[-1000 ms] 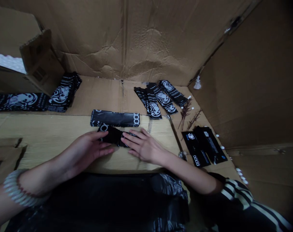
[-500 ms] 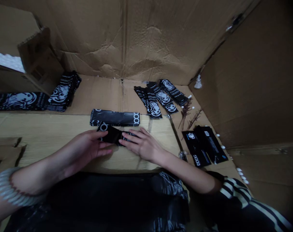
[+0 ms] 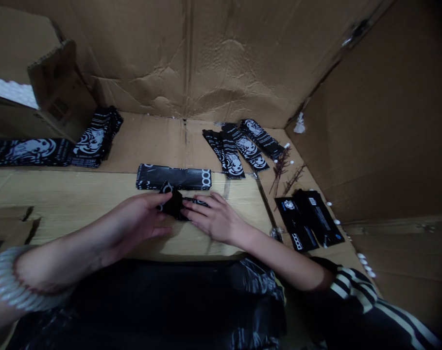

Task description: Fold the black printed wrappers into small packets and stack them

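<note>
My left hand (image 3: 143, 211) pinches one end of a black printed packet (image 3: 173, 203) between thumb and fingers, and that end is bent up and over. My right hand (image 3: 213, 216) lies with its fingers stretched out across the packet's other end, pressing it on the table and covering much of it. White rings are printed on the raised end. Just behind my hands lies a flat, long black packet (image 3: 173, 177) with white rings at its right end.
Several black packets (image 3: 245, 146) with white drawings lie at the back right, and more packets (image 3: 95, 136) by a cardboard box (image 3: 60, 102) at left. Two black cards (image 3: 297, 223) lie near dark twigs (image 3: 281, 167). Black plastic (image 3: 151, 301) spreads in front. Cardboard walls (image 3: 206, 58) enclose the back and right.
My left hand has moved slightly right, bending the packet's left end up and over toward my right hand. My right hand has barely moved.
</note>
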